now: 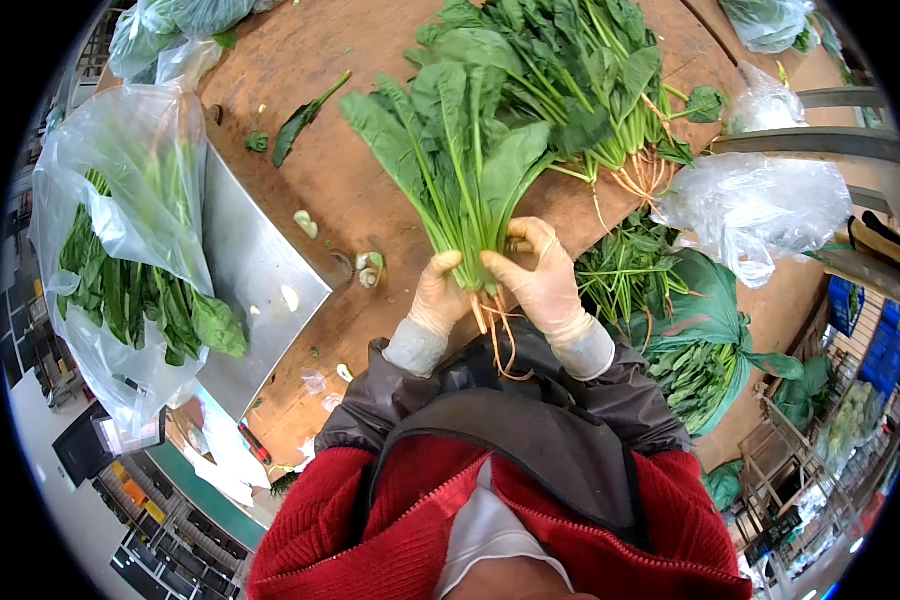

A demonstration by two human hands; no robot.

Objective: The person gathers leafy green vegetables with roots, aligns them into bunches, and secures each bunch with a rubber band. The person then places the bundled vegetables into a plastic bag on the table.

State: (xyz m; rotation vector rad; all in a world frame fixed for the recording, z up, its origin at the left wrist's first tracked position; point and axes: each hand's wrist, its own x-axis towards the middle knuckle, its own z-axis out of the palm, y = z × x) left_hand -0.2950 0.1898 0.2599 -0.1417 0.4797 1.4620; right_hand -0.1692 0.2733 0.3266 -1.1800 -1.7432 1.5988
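Observation:
Both my gloved hands grip one bunch of spinach (450,160) at its stem end, just above the pale orange roots (498,335). My left hand (438,298) wraps the stems from the left. My right hand (542,282) closes on them from the right. The leaves fan out away from me over the brown wooden table (340,180). A bigger pile of spinach (580,80) lies behind the bunch, roots pointing right.
A clear plastic bag of greens (130,260) rests on a steel tray (255,280) at the left. Crumpled clear bags (760,205) lie at the right. A green bag of spinach (695,340) sits below the table edge. Cut stem bits (370,270) and a loose leaf (300,120) dot the table.

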